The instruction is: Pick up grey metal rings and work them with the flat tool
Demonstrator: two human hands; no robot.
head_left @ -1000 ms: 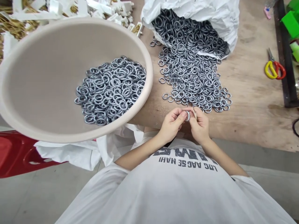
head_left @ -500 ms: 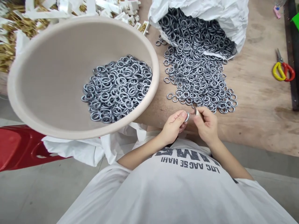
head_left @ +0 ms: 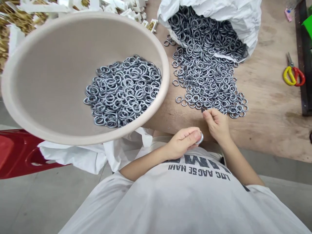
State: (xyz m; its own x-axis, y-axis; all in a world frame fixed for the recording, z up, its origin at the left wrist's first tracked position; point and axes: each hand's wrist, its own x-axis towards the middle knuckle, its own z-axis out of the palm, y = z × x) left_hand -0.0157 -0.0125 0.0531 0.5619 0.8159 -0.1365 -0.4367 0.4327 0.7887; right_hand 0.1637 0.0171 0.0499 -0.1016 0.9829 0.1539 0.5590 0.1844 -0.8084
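My left hand [head_left: 183, 142] pinches a grey ring [head_left: 200, 138] between thumb and fingers, low in front of the shirt. Higher and to the right, my right hand [head_left: 218, 125] is closed on a small dark thin tool [head_left: 203, 110], mostly hidden by the fingers; its kind is unclear. The tool's tip lies at the near edge of a heap of grey rings [head_left: 209, 78]. These rings spill onto the table from a white sack [head_left: 252, 29]. On the left, a large beige basin [head_left: 56, 81] holds a pile of similar rings [head_left: 126, 91].
Scissors [head_left: 292, 75] with yellow and red handles lie at the right, beside a dark strip [head_left: 304, 65] along the wooden table [head_left: 270, 126]. White and gold-coloured parts [head_left: 136, 9] are piled behind the basin. A red plastic seat [head_left: 19, 152] stands at lower left.
My left hand has drawn down toward the shirt with the ring, apart from my right hand. The right hand has shifted slightly up and right, still closed on the tool.
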